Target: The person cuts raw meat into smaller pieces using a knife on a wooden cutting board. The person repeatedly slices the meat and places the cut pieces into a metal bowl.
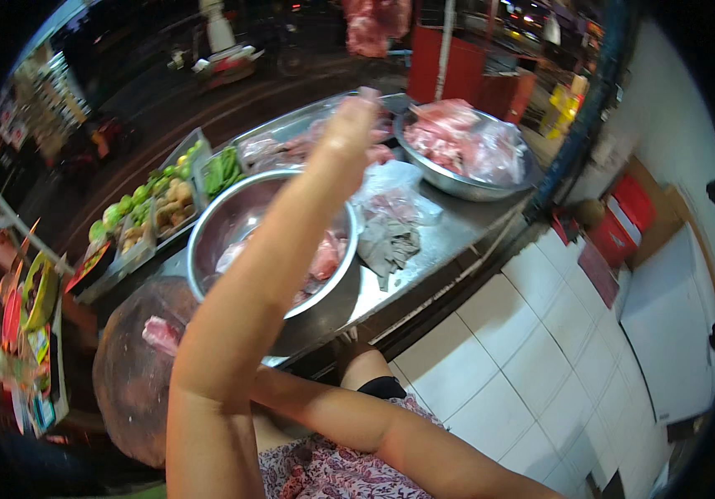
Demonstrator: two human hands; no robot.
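My left arm stretches up across the view, and my left hand (351, 129) is over the meat tray (245, 133). Its fingers are blurred; I cannot make out a hold. My right forearm (349, 420) crosses from the lower right and passes behind my left arm, which hides the right hand. A piece of raw meat (162, 334) lies on the round wooden chopping block (124, 382), partly covered by my left arm. Under my left forearm stands a steel basin (197, 254) with several meat pieces inside. Beside it lie a grey cloth (386, 249) and a clear plastic bag (399, 187).
A second steel bowl (465, 190) of meat and plastic stands at the right on the metal table (449, 241). Vegetable containers (166, 220) line the far left edge. Meat (374, 29) hangs above. A white chest (669, 333) and red box (615, 233) stand at the right.
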